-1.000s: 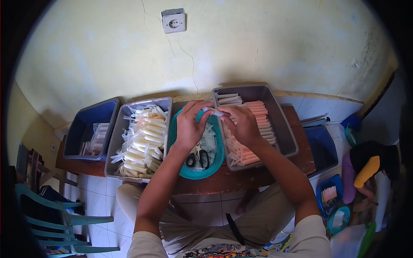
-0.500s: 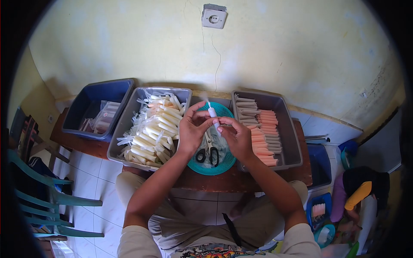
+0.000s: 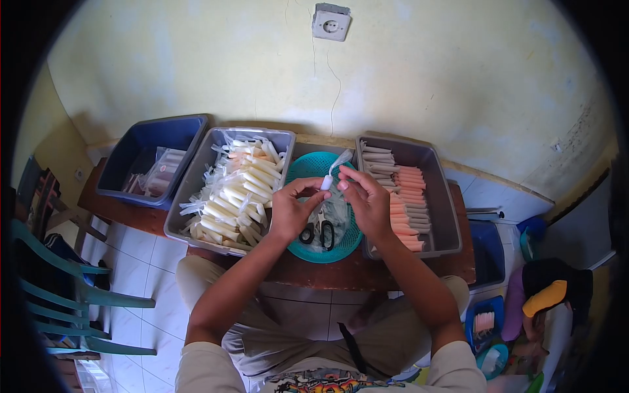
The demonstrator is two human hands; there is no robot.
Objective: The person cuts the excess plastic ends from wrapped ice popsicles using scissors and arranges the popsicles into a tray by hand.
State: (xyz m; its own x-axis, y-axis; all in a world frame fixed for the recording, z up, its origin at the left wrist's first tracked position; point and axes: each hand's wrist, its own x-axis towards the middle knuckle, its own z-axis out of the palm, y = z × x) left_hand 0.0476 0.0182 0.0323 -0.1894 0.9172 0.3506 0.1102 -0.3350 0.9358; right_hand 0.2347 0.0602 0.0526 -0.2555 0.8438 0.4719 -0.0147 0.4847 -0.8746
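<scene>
A short, pale filled plastic tube (image 3: 325, 183) with a loose clear tail is upright between the thumb and fingers of my left hand (image 3: 293, 208), over a turquoise perforated basket (image 3: 303, 254). My right hand (image 3: 369, 204) is just right of the tube, thumb and forefinger apart. Its forefinger tip is close beside the clear tail; whether they touch, I cannot tell. Black-handled scissors (image 3: 327, 234) lie in the basket below my hands, on clear plastic pieces (image 3: 339, 216).
Left of the basket, a grey bin (image 3: 171, 230) holds many cream tubes; a dark blue bin (image 3: 105, 187) is farther left. On the right, another grey bin (image 3: 449, 216) has stacked pink and greyish tubes. A green chair (image 3: 118, 299) stands left; another person (image 3: 553, 288) is at lower right.
The tube has come slightly lower and its clear tail now leans right. My right hand has left the tube's lower part and moved up and right beside the tail.
</scene>
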